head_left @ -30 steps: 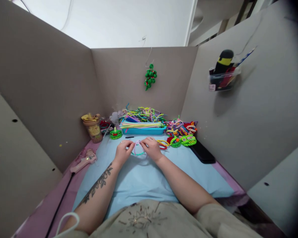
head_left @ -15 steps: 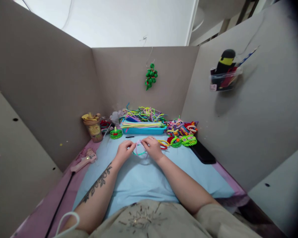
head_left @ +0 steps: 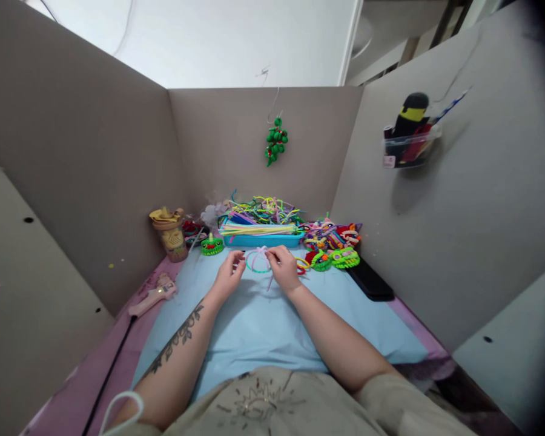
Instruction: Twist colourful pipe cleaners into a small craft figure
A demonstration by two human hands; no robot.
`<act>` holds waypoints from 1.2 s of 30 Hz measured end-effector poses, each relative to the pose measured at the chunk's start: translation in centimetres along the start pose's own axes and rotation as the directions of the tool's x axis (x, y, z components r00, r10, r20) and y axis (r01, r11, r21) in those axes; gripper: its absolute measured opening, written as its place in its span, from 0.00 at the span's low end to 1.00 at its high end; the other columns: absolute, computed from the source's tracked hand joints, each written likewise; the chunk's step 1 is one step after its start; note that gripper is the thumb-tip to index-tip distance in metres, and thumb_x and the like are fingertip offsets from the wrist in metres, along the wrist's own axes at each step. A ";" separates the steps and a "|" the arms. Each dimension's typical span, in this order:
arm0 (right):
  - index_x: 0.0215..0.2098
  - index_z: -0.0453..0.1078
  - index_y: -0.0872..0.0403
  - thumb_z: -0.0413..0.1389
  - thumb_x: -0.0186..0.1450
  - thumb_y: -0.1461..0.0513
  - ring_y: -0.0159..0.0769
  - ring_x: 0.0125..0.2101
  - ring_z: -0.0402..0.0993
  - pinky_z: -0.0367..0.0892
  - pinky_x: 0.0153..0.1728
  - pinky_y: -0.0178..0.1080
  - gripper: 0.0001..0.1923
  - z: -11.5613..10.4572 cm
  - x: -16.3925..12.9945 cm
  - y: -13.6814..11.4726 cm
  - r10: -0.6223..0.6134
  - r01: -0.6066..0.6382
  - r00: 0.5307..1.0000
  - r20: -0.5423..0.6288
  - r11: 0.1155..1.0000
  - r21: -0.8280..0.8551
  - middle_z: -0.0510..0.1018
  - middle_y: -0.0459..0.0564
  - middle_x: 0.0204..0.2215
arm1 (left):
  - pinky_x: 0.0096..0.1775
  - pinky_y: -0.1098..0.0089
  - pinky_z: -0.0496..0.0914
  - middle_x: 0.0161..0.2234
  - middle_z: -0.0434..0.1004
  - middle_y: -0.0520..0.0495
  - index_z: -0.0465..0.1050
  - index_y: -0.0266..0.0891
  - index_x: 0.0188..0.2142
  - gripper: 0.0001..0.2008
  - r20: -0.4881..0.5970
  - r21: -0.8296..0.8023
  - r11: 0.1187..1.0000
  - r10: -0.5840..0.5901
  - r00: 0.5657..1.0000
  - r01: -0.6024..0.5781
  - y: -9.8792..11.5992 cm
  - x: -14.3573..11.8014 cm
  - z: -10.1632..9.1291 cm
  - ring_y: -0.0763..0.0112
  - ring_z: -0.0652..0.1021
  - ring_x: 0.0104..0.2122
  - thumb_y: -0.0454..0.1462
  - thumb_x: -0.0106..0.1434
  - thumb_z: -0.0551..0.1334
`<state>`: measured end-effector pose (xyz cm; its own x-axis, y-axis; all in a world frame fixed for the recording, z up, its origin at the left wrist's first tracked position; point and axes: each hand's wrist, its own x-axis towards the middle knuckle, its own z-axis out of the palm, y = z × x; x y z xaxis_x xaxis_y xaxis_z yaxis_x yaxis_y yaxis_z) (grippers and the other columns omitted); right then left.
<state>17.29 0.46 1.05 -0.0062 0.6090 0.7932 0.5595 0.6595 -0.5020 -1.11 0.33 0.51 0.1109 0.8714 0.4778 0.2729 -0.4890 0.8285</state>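
Note:
A loop of bent pipe cleaners (head_left: pixel 257 272), teal along its lower curve and pale pink and lilac elsewhere, hangs above the blue table cover (head_left: pixel 263 327). My right hand (head_left: pixel 282 269) pinches its upper right side, and a loose pink end slants down below. Just left of the loop is my left hand (head_left: pixel 229 272), fingers curved and apart, seemingly holding nothing. Behind my right hand lie red and yellow pipe-cleaner rings (head_left: pixel 302 266), partly hidden.
A blue tray (head_left: pixel 263 241) of many coloured pipe cleaners stands at the back. Finished pipe-cleaner pieces (head_left: pixel 345 257) and a black flat case (head_left: pixel 370 281) lie right. A pink glue gun (head_left: pixel 152 298) with a cord and a tumbler (head_left: pixel 172 239) are left. Grey panels surround the table.
My left hand has come off the loop and drawn slightly left, its fingers parting. The loop has tipped up and now shows more openly in my right hand.

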 end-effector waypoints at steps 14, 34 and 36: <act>0.45 0.64 0.51 0.49 0.61 0.65 0.35 0.34 0.67 0.65 0.38 0.41 0.14 0.4 -0.4 -0.1 -0.095 0.095 0.995 -0.011 0.993 0.067 0.69 0.52 0.38 | 0.30 0.76 0.63 0.27 0.74 0.50 0.71 0.36 0.35 0.19 0.036 -0.541 0.785 -0.336 0.941 0.301 -0.4 0.6 -0.7 0.78 0.71 0.25 0.42 0.45 0.68; 0.29 0.69 0.52 0.51 0.60 0.65 0.35 0.36 0.68 0.64 0.39 0.39 0.06 0.3 0.0 0.2 -0.049 0.039 0.997 0.068 0.988 0.148 0.70 0.50 0.32 | 0.30 0.75 0.64 0.26 0.72 0.51 0.71 0.36 0.33 0.18 0.099 -0.568 0.734 -0.388 0.916 0.372 0.6 0.5 -0.9 0.77 0.71 0.25 0.40 0.42 0.70; 0.30 0.70 0.52 0.51 0.60 0.64 0.35 0.37 0.68 0.64 0.39 0.39 0.06 0.5 0.1 0.2 0.006 -0.023 0.997 0.077 0.976 0.217 0.71 0.50 0.34 | 0.31 0.75 0.65 0.26 0.72 0.51 0.71 0.36 0.33 0.18 0.098 -0.578 0.727 -0.390 0.916 0.372 0.5 0.5 -0.9 0.78 0.71 0.25 0.40 0.42 0.70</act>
<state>16.97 0.87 0.81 -0.0666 0.6449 0.7613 0.3664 0.7255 -0.5825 -1.82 0.48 1.46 0.0892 0.9923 0.0856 -0.3126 -0.0538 0.9484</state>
